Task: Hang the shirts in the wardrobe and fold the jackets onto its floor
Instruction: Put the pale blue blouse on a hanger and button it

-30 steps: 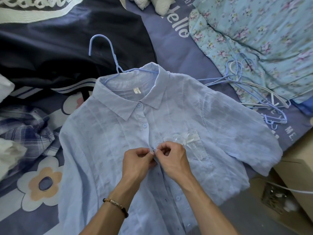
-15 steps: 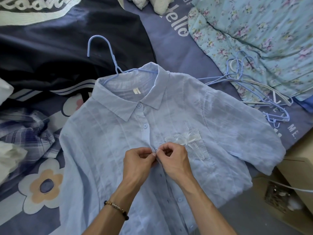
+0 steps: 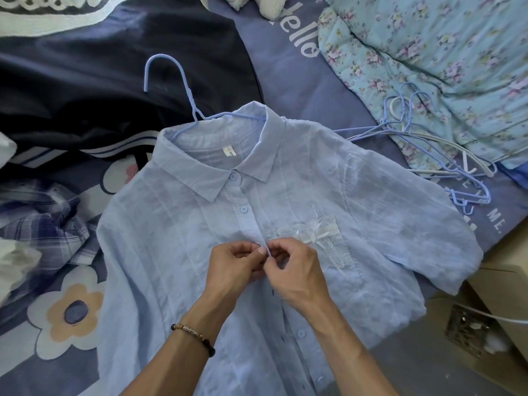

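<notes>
A light blue short-sleeved shirt (image 3: 177, 252) lies front up on the bed, with a blue wire hanger (image 3: 171, 72) threaded through its collar. Its top two buttons are fastened. A white lace bow (image 3: 317, 232) sits on the chest pocket. My left hand (image 3: 234, 264) and my right hand (image 3: 294, 267) meet at the shirt's front placket, just below the second button. Both pinch the placket edges between thumb and fingertips. The button under my fingers is hidden.
A dark navy jacket (image 3: 100, 81) with white lettering lies at the upper left. A plaid shirt (image 3: 43, 221) is bunched at the left. Several spare hangers (image 3: 428, 147) lie at the right beside a floral quilt (image 3: 443, 52). A cardboard box (image 3: 503, 284) stands off the bed's right edge.
My hands stay at the same spot on the placket, with only small finger movements. The view has shifted slightly.
</notes>
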`<state>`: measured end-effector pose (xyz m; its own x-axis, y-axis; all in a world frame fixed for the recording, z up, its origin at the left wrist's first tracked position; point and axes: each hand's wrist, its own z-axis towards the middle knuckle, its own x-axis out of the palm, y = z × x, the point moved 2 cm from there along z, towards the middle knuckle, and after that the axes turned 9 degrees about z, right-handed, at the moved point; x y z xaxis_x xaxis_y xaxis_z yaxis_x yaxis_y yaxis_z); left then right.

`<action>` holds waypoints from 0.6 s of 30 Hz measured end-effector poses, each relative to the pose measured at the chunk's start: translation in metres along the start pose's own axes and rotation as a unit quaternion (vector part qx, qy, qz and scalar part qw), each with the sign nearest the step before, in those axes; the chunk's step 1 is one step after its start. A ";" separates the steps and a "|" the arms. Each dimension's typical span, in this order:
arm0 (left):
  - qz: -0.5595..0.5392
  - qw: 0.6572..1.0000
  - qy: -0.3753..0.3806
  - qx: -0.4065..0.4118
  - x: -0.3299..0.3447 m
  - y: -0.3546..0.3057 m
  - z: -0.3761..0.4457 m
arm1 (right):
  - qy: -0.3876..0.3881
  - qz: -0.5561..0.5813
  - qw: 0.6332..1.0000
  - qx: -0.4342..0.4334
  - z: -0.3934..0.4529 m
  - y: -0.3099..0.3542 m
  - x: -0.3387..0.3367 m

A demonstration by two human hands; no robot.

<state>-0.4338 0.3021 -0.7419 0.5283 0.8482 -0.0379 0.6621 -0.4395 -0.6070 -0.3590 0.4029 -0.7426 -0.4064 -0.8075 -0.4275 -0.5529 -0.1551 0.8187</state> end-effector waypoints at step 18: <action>0.150 0.986 -0.061 0.042 -0.001 0.012 0.006 | 0.008 0.025 0.992 0.124 0.000 -0.009 -0.014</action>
<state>-0.4295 0.2983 -0.7536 0.6224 0.7155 -0.3172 0.4372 -0.6540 -0.6174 -0.3484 0.4160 -0.7445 -0.4279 -0.8199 -0.3804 -0.6943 0.0287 0.7191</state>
